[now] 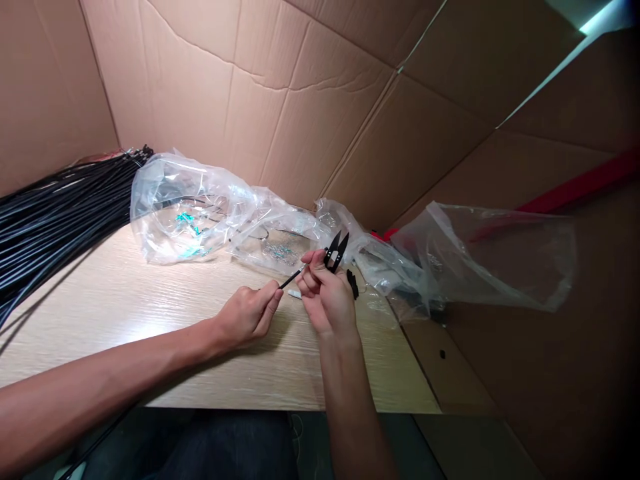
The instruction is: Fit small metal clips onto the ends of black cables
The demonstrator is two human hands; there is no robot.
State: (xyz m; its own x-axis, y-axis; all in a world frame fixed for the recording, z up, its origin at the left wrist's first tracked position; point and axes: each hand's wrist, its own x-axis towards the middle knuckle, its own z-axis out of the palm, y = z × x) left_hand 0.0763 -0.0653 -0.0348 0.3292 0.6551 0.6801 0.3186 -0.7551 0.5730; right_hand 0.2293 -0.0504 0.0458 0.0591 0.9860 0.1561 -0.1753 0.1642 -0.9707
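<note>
My left hand [251, 311] is closed round a thin black cable [290, 280], whose end points up and right. My right hand [327, 287] has its fingers curled and holds small black thread snips [337, 252], blades up and apart. Its thumb and fingertips meet the tip of the cable, where a small light-coloured piece shows. Under the hands, a small white object [295, 293] lies on the wooden table [200, 373]. A black item [353, 284] is partly hidden behind my right hand.
A thick bundle of black cables [60, 227] fills the left side. Clear plastic bags [190, 177] with teal and metallic bits lie along the back. Another clear bag [500, 260] hangs over the table's right edge. Cardboard walls [200, 80] enclose the table.
</note>
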